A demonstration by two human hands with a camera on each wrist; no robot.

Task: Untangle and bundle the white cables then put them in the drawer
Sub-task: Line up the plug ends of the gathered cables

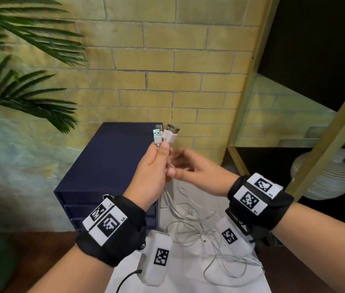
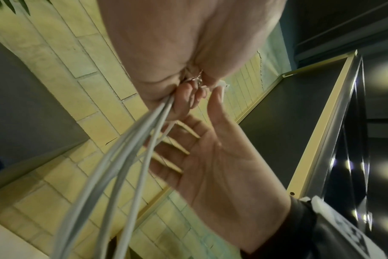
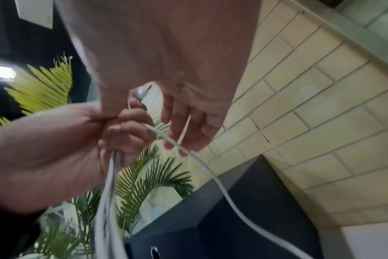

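Note:
Several white cables hang from my left hand (image 1: 162, 150), which grips them just below their USB plugs (image 1: 167, 133) so the plugs stick up. The strands drop into a loose tangle (image 1: 199, 229) on the white surface. In the left wrist view the cables (image 2: 131, 157) run out of my fist (image 2: 177, 52). My right hand (image 1: 180, 163) is beside it with palm open (image 2: 210, 149) and fingers (image 3: 184, 122) loosely bent, one cable (image 3: 210, 175) lying across their tips. The navy drawer unit (image 1: 108, 161) stands behind, its drawers closed.
A palm plant (image 1: 30, 92) fills the left side. A yellow shelf frame (image 1: 325, 144) with a white ribbed dish (image 1: 323, 178) stands at the right. The brick wall (image 1: 167, 60) is close behind. A black cable (image 1: 125, 280) lies at the near edge.

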